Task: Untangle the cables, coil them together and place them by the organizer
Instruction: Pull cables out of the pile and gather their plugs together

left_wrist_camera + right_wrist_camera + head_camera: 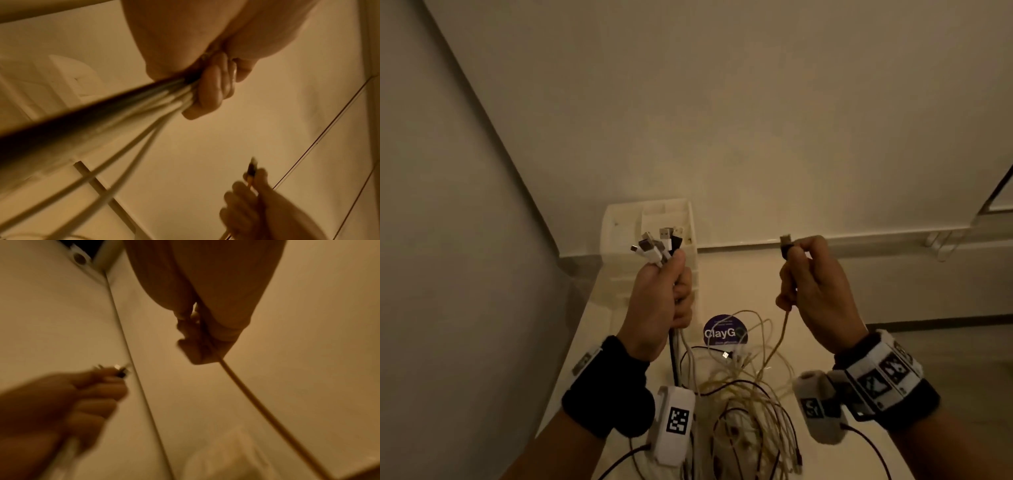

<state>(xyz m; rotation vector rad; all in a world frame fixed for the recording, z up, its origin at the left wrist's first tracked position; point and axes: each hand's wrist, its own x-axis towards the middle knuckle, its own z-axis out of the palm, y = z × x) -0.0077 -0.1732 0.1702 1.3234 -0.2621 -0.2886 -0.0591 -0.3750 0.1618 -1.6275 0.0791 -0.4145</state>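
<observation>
My left hand (667, 294) is raised in a fist round a bundle of cables (681, 346), black and white, whose several USB plugs (657, 245) stick out above the thumb. In the left wrist view the bundle (98, 116) runs blurred out of the curled fingers (207, 95). My right hand (808, 284) pinches a single beige cable (779, 342) just below its dark plug (785, 245); the cable (257, 399) hangs down from that hand (201, 340). The rest lies as a tangled pile (743, 404) on the table. The white organizer (619, 240) stands behind my left hand.
A purple round ClayGo sticker (722, 332) lies on the pale table (825, 452) beyond the tangle. Walls close in on the left and at the back. The table's left edge runs near my left forearm. A dark-framed opening (996, 195) shows at the far right.
</observation>
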